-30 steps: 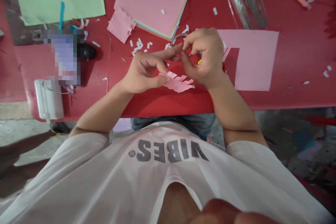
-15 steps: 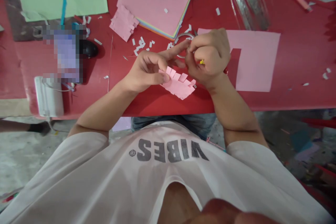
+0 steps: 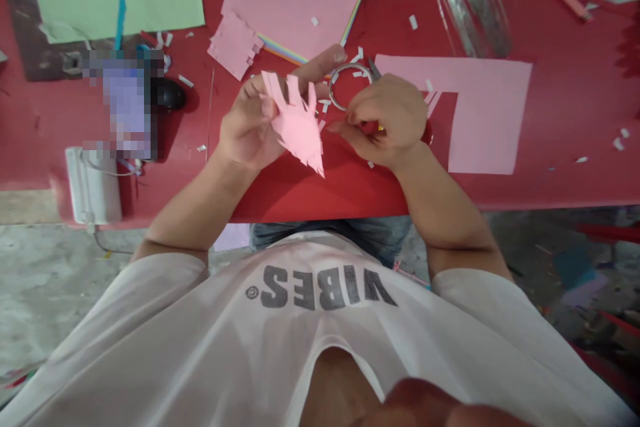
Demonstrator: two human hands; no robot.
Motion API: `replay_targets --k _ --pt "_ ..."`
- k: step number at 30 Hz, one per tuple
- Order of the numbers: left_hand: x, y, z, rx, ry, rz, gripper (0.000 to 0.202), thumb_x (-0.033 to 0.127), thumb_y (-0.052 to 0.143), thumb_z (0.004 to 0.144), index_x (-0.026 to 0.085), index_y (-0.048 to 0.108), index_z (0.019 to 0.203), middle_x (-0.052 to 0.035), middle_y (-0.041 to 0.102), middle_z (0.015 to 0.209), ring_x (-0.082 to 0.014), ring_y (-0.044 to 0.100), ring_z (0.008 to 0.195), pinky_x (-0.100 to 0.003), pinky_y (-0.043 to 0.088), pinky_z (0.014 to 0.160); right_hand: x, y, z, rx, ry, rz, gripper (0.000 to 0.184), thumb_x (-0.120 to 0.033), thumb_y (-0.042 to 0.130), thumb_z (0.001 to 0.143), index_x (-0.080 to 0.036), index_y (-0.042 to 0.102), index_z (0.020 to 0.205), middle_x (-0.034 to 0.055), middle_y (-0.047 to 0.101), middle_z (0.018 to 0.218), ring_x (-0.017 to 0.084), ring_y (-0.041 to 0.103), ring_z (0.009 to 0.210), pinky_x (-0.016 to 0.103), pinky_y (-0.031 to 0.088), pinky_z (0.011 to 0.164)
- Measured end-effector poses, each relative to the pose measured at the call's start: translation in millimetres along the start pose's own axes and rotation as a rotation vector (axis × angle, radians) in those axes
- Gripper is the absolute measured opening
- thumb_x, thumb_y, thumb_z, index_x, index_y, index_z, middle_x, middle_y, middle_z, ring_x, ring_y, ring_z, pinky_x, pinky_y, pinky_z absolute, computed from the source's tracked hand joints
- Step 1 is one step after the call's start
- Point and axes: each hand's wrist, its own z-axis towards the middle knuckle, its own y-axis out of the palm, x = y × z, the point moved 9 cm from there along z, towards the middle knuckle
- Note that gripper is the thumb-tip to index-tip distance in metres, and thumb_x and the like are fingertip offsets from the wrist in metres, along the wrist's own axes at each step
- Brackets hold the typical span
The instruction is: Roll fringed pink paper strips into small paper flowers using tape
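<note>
Left hand (image 3: 247,121) in narrow grip, holding jagged snipped pink paper piece (image 3: 296,123) up over red table (image 3: 575,187). Right hand (image 3: 383,121) curled, grip unclear, just beside thin metal ring (image 3: 340,87). White T-shirt (image 3: 320,317) reads "VIBES".
</note>
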Motion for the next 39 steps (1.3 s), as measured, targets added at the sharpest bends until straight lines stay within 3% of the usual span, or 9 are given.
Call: replay_targets --k 4,6,9,11,18,24,32,39 --pt "-6.1 11.0 -1.3 -0.124 -0.061 -0.196 0.046 0.059 0.088 0.063 0.023 0.06 0.063 -0.0034 0.072 0.125 -0.0313 0.068 0.12 -0.041 0.06 0.089 9.8 -2.5 0.6 0.053 0.245 0.031 0.027 -0.056 0.054 0.097 -0.03 0.056 0.09 0.0029 0.066 0.087 0.022 0.066 0.082 0.043 0.057 0.071" --pt "-4.5 16.4 -1.9 -0.162 -0.046 -0.234 0.041 0.052 0.088 0.066 0.021 0.061 0.061 -0.0033 0.071 0.129 -0.0298 0.069 0.119 -0.041 0.06 0.088 12.4 -6.6 0.8 0.129 0.326 0.113 0.028 -0.058 0.053 0.098 -0.03 0.056 0.101 0.0022 0.064 0.092 0.019 0.064 0.08 0.039 0.056 0.069" --pt "-7.2 19.1 -2.8 -0.156 -0.065 -0.18 0.042 0.051 0.089 0.064 0.019 0.062 0.061 -0.0048 0.072 0.125 -0.0325 0.069 0.119 -0.042 0.061 0.087 16.6 -6.6 1.0 0.172 0.385 0.19 0.028 -0.055 0.051 0.101 -0.033 0.057 0.117 0.0015 0.066 0.097 0.016 0.063 0.075 0.034 0.053 0.063" --pt "-9.9 17.6 -3.1 -0.129 -0.079 -0.146 0.045 0.053 0.091 0.062 0.019 0.061 0.061 -0.0054 0.073 0.119 -0.0342 0.07 0.119 -0.044 0.061 0.088 19.4 -6.2 0.7 0.166 0.415 0.166 0.023 -0.05 0.049 0.103 -0.033 0.06 0.114 0.0015 0.068 0.098 0.014 0.062 0.071 0.033 0.052 0.062" --pt "-14.4 16.0 -3.7 -0.133 -0.09 -0.199 0.043 0.05 0.09 0.063 0.019 0.06 0.065 -0.0083 0.071 0.123 -0.0341 0.07 0.117 -0.047 0.061 0.092 6.4 -20.3 5.5 0.208 0.362 0.041 0.014 -0.041 0.058 0.101 -0.03 0.067 0.1 0.0001 0.069 0.085 0.015 0.059 0.068 0.032 0.053 0.064" --pt "-13.7 17.0 -7.7 -0.109 -0.106 -0.201 0.038 0.047 0.086 0.069 0.019 0.06 0.07 -0.006 0.07 0.127 -0.0335 0.069 0.12 -0.049 0.06 0.099 10.3 -18.9 2.3 0.205 0.369 0.029 0.017 -0.042 0.058 0.099 -0.03 0.07 0.097 0.0011 0.068 0.083 0.017 0.063 0.07 0.034 0.056 0.067" --pt "-4.0 31.7 -4.8 -0.223 -0.067 -0.267 0.04 0.044 0.09 0.069 0.019 0.058 0.064 -0.0077 0.073 0.126 -0.0325 0.071 0.118 -0.048 0.062 0.094 19.8 -14.0 -4.8 0.182 0.439 0.057 0.024 -0.049 0.057 0.098 -0.028 0.065 0.092 0.0037 0.064 0.084 0.019 0.06 0.073 0.04 0.059 0.074" --pt "7.3 35.9 -5.9 -0.287 0.056 -0.132 0.038 0.046 0.084 0.078 0.02 0.059 0.066 -0.0023 0.075 0.126 -0.0285 0.064 0.132 -0.047 0.057 0.108 16.0 -12.1 -3.2 0.171 0.481 0.175 0.021 -0.046 0.059 0.099 -0.027 0.062 0.092 0.0034 0.066 0.086 0.018 0.058 0.07 0.038 0.054 0.071"
